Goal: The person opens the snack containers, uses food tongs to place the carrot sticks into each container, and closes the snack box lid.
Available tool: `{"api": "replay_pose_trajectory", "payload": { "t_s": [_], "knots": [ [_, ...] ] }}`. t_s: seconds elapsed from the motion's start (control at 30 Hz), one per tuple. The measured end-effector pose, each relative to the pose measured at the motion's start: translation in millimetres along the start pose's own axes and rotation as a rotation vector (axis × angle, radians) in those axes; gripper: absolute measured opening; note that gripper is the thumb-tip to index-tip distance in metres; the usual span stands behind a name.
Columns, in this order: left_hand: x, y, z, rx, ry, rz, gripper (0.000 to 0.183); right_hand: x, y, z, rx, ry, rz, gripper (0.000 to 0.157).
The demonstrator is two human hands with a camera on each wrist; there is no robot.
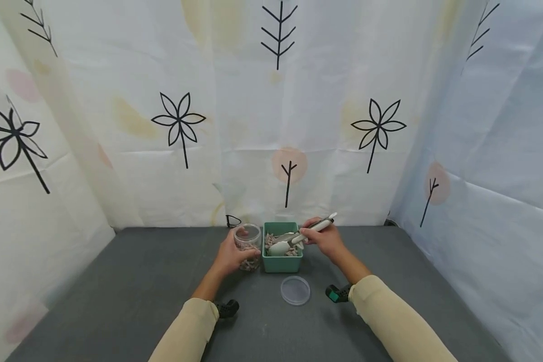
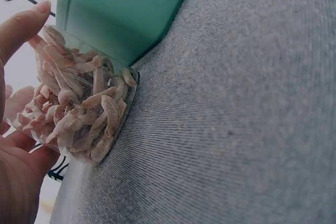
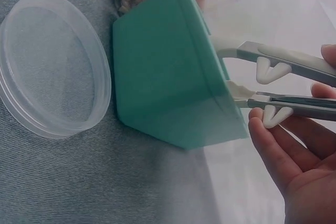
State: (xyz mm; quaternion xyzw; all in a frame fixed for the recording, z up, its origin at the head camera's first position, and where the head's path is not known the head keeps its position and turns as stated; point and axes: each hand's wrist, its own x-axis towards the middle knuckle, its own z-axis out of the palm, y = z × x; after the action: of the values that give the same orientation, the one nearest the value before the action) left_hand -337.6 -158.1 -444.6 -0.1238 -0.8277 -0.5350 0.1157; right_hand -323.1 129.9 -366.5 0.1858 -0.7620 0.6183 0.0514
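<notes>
Two-handed, reached in from the near edge in long cream fabric sleeves [image 1: 185, 322], with a small black device [image 1: 227, 308] at each wrist. Had a round, clear plastic lid [image 1: 295, 290] lying flat on the dark grey tabletop [image 1: 262, 332] just beyond, between the wrists. Farther in, curled the left hand [image 1: 230, 253] around the side of a clear round jar [image 1: 248, 241], lidless and part filled with pale, pinkish-brown curled pieces [image 2: 79, 98]. Held it just left of a rectangular sea-green tub [image 1: 282, 265]; could not tell whether touching. Judged the jar smooth, stiff, light and a little slippery, so best grasped around the middle of its wall, thumb opposite fingers. Pinched white-and-grey kitchen tongs [image 1: 319, 226] between the thumb and fingers of the right hand [image 1: 327, 240], with the rounded heads down in the tub among similar pale pieces. Pressed with the thumb on one arm and fingers on the other, near small white V-shaped rests [image 3: 273, 70], the arms a little apart. Could not tell of any piece caught between the heads. Judged the tongs firm and springy, best held behind those rests; guessed the pieces to be light, perhaps brittle, best nipped gently mid-length. Farthest back, and at both sides, had a white fabric curtain [image 1: 253, 115] printed with black line-drawn plants and soft yellow and pink blots.
</notes>
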Motion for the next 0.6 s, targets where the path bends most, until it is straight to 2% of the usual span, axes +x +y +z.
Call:
{"api": "replay_pose_trajectory", "payload": {
  "t_s": [0.13,0.33,0.6],
  "knots": [
    [-0.3,1.2,1.9,-0.03,-0.004,0.0,0.08,-1.8,-3.8,-2.0,-0.018,-0.02,-0.033,0.02],
    [0.4,1.4,1.9,-0.02,0.007,-0.001,0.077,-1.4,-12.5,-4.2,-0.044,-0.039,-0.08,0.019],
    [-0.1,2.2,2.3,-0.01,-0.001,-0.011,0.078,-0.7,-26.1,-11.0,-0.004,-0.007,-0.068,0.022]
  ]
}}
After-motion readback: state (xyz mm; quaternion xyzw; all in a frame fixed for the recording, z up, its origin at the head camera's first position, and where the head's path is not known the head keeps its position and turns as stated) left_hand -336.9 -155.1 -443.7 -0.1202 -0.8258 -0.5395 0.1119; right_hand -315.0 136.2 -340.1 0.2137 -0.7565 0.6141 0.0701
